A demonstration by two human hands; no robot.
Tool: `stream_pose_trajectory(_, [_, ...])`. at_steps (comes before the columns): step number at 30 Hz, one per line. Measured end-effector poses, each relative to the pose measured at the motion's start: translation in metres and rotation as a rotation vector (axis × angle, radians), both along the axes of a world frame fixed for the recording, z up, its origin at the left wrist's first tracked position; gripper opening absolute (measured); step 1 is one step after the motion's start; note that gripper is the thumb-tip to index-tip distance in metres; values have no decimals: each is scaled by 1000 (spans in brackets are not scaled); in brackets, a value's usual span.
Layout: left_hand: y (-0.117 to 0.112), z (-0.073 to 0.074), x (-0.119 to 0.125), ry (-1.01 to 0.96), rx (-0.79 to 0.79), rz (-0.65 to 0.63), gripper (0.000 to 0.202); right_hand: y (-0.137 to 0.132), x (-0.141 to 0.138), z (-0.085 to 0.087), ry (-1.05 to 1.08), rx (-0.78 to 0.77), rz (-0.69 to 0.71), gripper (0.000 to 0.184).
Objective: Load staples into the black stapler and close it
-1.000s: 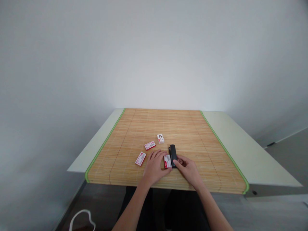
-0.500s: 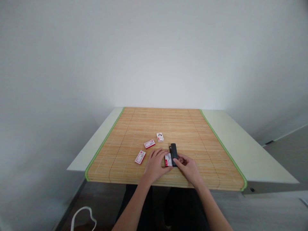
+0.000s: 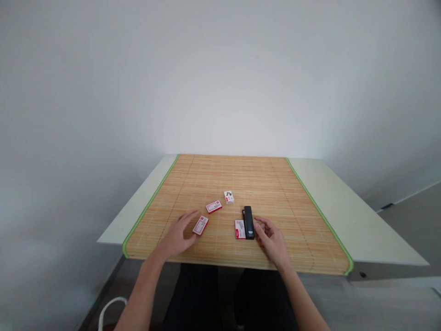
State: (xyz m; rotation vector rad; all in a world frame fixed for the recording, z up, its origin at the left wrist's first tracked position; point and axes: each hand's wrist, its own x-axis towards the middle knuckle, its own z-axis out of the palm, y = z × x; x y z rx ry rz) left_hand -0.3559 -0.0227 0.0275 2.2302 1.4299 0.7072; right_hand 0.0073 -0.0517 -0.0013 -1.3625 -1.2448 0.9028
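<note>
My left hand (image 3: pixel 178 235) is open, thumb and fingers spread around the left side of a flat red-and-white box (image 3: pixel 200 225) on the mat. Just right of the black stapler (image 3: pixel 248 223) is my right hand (image 3: pixel 271 236), loosely curled with fingers apart and nothing seen in it. Against the stapler's left side lies another red-and-white box (image 3: pixel 240 229). A third flat red-and-white box (image 3: pixel 214 207) rests farther back, near a small white box (image 3: pixel 228 197) with a dark picture on top.
A bamboo mat (image 3: pixel 234 174) with green edging covers the middle of a white table (image 3: pixel 351 202), whose far edge meets a pale wall (image 3: pixel 227 82). A white cable or loop (image 3: pixel 106 308) shows low on the left, near the floor.
My left hand has left the box beside the stapler and moved left to the leftmost box. My right hand has come slightly away from the stapler, which stays in place.
</note>
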Motion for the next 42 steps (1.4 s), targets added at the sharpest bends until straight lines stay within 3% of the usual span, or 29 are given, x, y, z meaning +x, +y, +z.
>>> stream_pose_trajectory(4, [11,-8,-16,74,-100,-74,69,0,-1,0,55,-36,1,64])
stream_pose_trajectory(11, [20,3,11,72,-151,-77,61,2,2,-8,87,-44,44,58])
stream_pose_trajectory(16, [15,9,63,-133,-187,35,58,3,2,-10,81,-47,46,56])
stream_pose_trajectory(20, [6,8,115,-248,-174,-36,59,3,1,-9,72,-30,47,55])
stream_pose_trajectory(23, [5,1,138,-274,-126,-77,60,2,2,-8,66,-15,75,52])
stream_pose_trajectory(30, [5,-15,140,-233,-68,-90,65,3,2,-13,23,-9,81,53])
stream_pose_trajectory(42, [3,-16,141,-224,-95,-73,71,5,2,-18,-43,-18,94,58])
